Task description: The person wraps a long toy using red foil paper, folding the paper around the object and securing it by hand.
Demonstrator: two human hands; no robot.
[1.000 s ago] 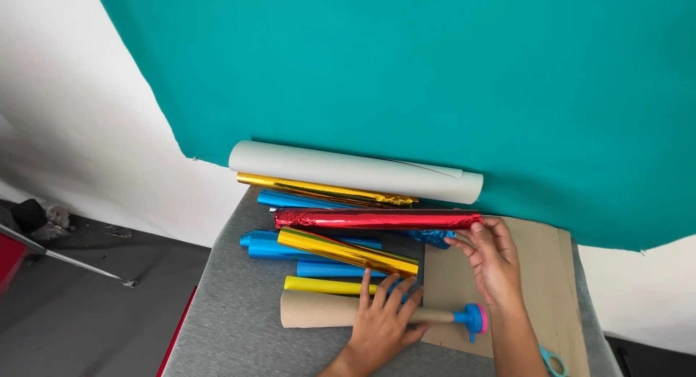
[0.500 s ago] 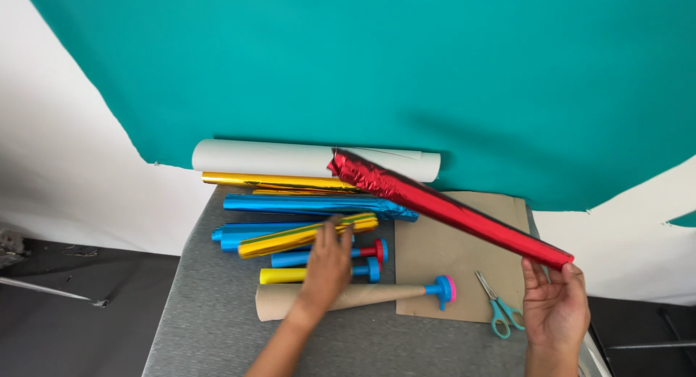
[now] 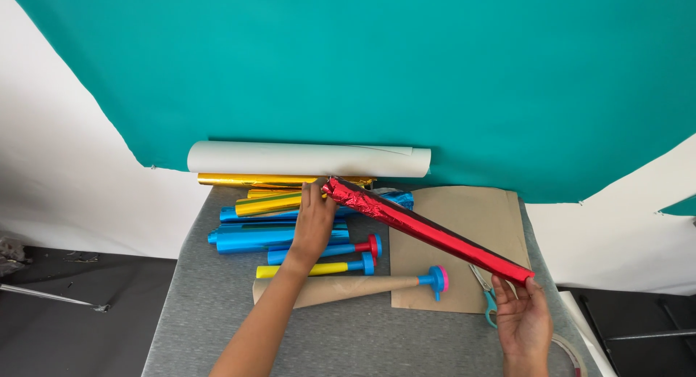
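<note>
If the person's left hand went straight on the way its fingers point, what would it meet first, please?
The left hand points up-table, fingertips at the red foil roll's end. Beyond it, probably the gold foil roll, then the white paper roll; depth is unclear.
</note>
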